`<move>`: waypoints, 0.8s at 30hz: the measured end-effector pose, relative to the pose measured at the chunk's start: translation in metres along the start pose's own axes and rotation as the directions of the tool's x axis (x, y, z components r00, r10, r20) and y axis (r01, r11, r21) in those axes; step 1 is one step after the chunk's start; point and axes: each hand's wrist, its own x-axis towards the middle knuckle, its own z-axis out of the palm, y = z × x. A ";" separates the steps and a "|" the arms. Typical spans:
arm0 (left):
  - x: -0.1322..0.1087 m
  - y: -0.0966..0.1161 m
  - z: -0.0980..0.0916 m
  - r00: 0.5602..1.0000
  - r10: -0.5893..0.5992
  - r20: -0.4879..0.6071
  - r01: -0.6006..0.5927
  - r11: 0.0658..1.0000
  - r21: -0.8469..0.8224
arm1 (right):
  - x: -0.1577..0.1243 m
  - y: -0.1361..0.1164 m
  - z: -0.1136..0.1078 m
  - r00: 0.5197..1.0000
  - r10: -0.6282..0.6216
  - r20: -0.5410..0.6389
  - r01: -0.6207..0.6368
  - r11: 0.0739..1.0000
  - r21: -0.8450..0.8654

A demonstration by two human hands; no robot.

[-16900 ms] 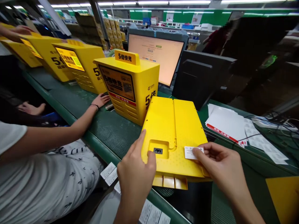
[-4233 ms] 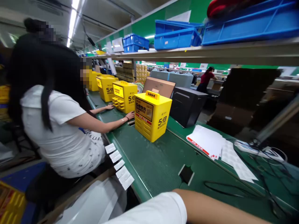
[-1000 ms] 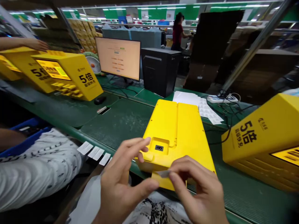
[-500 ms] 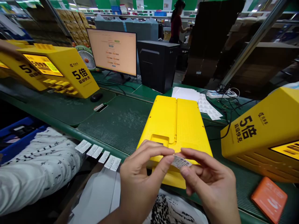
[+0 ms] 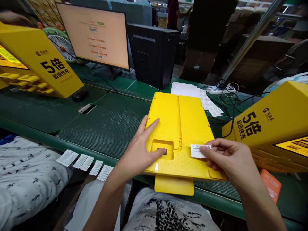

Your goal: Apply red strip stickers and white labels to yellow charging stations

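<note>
In front of me a yellow plastic housing (image 5: 166,110) lies on the green bench, its recessed pocket and long groove facing up. My left hand (image 5: 141,147) rests on its left side with fingers spread and the thumb by the pocket. Between the thumb and fingers of my right hand (image 5: 223,154) is a small white printed label (image 5: 196,151), held over the right part of the housing. Several similar labels (image 5: 96,167) hang along the bench's front edge, left of my left forearm.
A yellow unit (image 5: 264,125) stands at the right, near an orange box (image 5: 270,184). On the left are another yellow unit (image 5: 45,61), a mouse (image 5: 80,96) and a monitor (image 5: 96,35). Behind the housing lie label sheets (image 5: 209,102), cables and a black computer case (image 5: 151,54). Someone's patterned clothing (image 5: 31,170) shows at left.
My left hand has let go of the label and moved onto the housing, fingers spread. The right hand keeps the label, now flatter and further right. The camera view has tilted down.
</note>
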 end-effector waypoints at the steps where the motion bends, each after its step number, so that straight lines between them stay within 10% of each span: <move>1: 0.000 -0.001 0.002 0.998 -0.031 0.054 0.029 0.999 0.026 | -0.001 -0.002 0.003 1.000 0.027 0.005 -0.027 1.000 -0.006; 24: -0.005 0.001 0.003 1.000 -0.010 0.016 0.008 0.990 0.143 | -0.009 -0.013 0.010 0.992 0.086 -0.093 -0.095 0.991 -0.095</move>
